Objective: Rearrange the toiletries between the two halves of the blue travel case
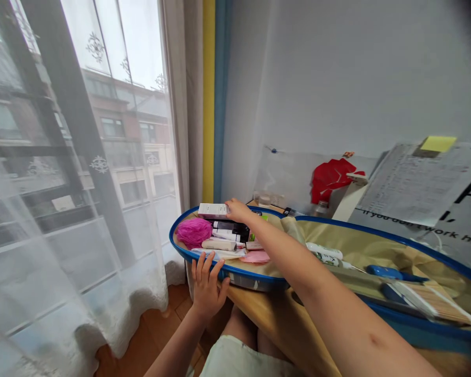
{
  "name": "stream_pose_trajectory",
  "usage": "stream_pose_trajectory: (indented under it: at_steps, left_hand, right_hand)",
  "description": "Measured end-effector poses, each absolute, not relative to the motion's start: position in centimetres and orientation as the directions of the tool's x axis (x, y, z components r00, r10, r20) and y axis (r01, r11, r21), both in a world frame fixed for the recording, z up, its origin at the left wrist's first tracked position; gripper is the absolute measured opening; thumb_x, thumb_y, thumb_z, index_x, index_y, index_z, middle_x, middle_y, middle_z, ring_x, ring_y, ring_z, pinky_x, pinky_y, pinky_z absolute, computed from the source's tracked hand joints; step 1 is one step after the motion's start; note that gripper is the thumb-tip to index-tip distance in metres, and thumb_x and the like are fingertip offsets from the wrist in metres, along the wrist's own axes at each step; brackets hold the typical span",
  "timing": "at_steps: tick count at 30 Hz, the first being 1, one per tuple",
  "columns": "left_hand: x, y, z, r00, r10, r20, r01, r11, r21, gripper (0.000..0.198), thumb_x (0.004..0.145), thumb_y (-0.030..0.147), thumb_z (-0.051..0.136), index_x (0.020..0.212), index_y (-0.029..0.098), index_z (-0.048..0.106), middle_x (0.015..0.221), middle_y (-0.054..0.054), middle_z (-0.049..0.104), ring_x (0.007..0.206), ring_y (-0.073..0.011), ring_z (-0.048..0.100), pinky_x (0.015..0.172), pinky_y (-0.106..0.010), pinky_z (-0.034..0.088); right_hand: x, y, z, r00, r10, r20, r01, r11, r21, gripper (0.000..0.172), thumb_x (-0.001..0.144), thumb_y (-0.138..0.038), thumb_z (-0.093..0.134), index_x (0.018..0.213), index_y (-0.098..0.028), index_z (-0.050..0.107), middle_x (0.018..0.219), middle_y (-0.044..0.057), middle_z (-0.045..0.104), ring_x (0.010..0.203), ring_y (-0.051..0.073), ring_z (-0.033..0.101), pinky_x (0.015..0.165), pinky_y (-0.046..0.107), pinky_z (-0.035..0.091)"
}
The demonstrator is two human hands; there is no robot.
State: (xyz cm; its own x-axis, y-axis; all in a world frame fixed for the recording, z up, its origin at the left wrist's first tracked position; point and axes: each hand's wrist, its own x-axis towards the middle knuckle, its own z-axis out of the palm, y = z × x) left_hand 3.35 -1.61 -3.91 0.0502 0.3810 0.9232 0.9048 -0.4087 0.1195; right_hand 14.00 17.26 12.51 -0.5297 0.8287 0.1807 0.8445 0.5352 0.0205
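At centre frame, hold the white box (212,210) level — right hand (238,210) pinching its end, left hand (206,285) spread at the blue rim (255,275).

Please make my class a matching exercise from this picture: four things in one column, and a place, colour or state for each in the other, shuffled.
Things
1. white box
2. mesh bath puff
3. left hand
4. sticky note

Descriptions
A. yellow, at the top of the papers
B. fingers spread at the near rim of the blue-rimmed case
C. in the grip of the right hand
D. bright pink and ruffled

Right pairs: 1-C, 2-D, 3-B, 4-A
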Motion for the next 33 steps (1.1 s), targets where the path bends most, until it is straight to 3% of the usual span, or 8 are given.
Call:
stream_pose_trajectory:
  at_steps: [5,13,16,19,22,26,30,33]
  left_hand:
    - [3.4,-1.7,-3.6,0.053,0.378,0.925,0.903,-0.414,0.118,0.039,0.087,0.024,0.047,0.125,0.016,0.047,0.136,-0.018,0.045,0.14,-0.0291,0.021,0.111,-0.053,0.018]
    - [3.3,-1.7,-3.5,0.059,0.372,0.926,0.902,-0.418,0.11,0.037,0.088,0.024,0.047,0.124,0.015,0.048,0.135,-0.018,0.046,0.14,-0.029,0.021,0.111,-0.054,0.017]
    - [3.2,-1.6,-3.5,0.059,0.368,0.928,0.902,-0.419,0.109,0.039,0.087,0.025,0.048,0.125,0.016,0.047,0.135,-0.018,0.045,0.139,-0.0292,0.022,0.111,-0.054,0.017]
    - [3.2,-1.5,-3.4,0.059,0.353,0.934,0.899,-0.425,0.103,0.04,0.087,0.025,0.048,0.126,0.017,0.046,0.136,-0.017,0.045,0.139,-0.0294,0.022,0.111,-0.054,0.017]
    - [3.2,-1.5,-3.5,0.059,0.339,0.939,0.895,-0.435,0.101,0.041,0.087,0.025,0.048,0.127,0.016,0.046,0.136,-0.017,0.044,0.139,-0.0295,0.022,0.111,-0.054,0.017]
    - [3.1,-1.5,-3.5,0.054,0.345,0.937,0.891,-0.441,0.11,0.043,0.087,0.025,0.049,0.129,0.018,0.044,0.138,-0.016,0.043,0.139,-0.0295,0.022,0.112,-0.053,0.016]
    - [3.0,-1.6,-3.4,0.057,0.352,0.934,0.887,-0.448,0.115,0.044,0.087,0.025,0.049,0.13,0.017,0.042,0.139,-0.017,0.042,0.14,-0.029,0.02,0.112,-0.053,0.015]
    - [3.0,-1.6,-3.5,0.055,0.368,0.928,0.886,-0.446,0.124,0.045,0.087,0.025,0.049,0.131,0.018,0.041,0.139,-0.017,0.041,0.14,-0.0293,0.021,0.112,-0.053,0.016]
  right_hand:
    - [13.4,16.9,11.7,-0.551,0.815,0.181,0.828,0.56,-0.002,0.042,0.082,-0.029,0.062,0.12,-0.013,0.054,0.123,0.013,0.056,0.111,0.022,0.055,0.095,0.039,0.043]
    - [14.5,15.9,12.6,-0.565,0.801,0.197,0.806,0.587,-0.076,0.063,0.073,-0.026,0.07,0.131,-0.015,0.049,0.133,0.016,0.051,0.121,0.027,0.049,0.101,0.035,0.038]
    - [17.1,15.0,14.9,-0.565,0.796,0.217,0.798,0.594,-0.105,0.057,0.079,-0.027,0.062,0.133,-0.014,0.047,0.136,0.015,0.048,0.125,0.024,0.046,0.104,0.035,0.035]
    - [22.0,13.0,17.3,-0.563,0.798,0.215,0.791,0.596,-0.141,0.045,0.084,-0.03,0.055,0.127,-0.016,0.054,0.13,0.011,0.055,0.118,0.02,0.052,0.1,0.032,0.039]
    - [28.4,10.0,18.6,-0.553,0.828,0.094,0.784,0.556,-0.276,0.039,0.083,-0.037,0.052,0.117,-0.019,0.061,0.116,0.006,0.064,0.103,0.018,0.06,0.092,0.03,0.044]
    - [37.0,5.3,17.8,-0.49,0.856,-0.167,0.838,0.41,-0.36,0.049,0.077,-0.051,0.051,0.11,-0.018,0.065,0.108,0.008,0.067,0.099,0.022,0.061,0.089,0.033,0.045]
    - [43.0,1.1,15.9,-0.362,0.848,-0.386,0.917,0.248,-0.314,0.059,0.066,-0.046,0.06,0.118,-0.016,0.063,0.12,0.013,0.063,0.111,0.027,0.057,0.095,0.033,0.042]
    - [45.0,-1.1,14.6,-0.252,0.855,-0.454,0.958,0.154,-0.242,0.059,0.057,-0.033,0.065,0.116,-0.023,0.065,0.124,0.01,0.061,0.117,0.027,0.054,0.098,0.032,0.041]
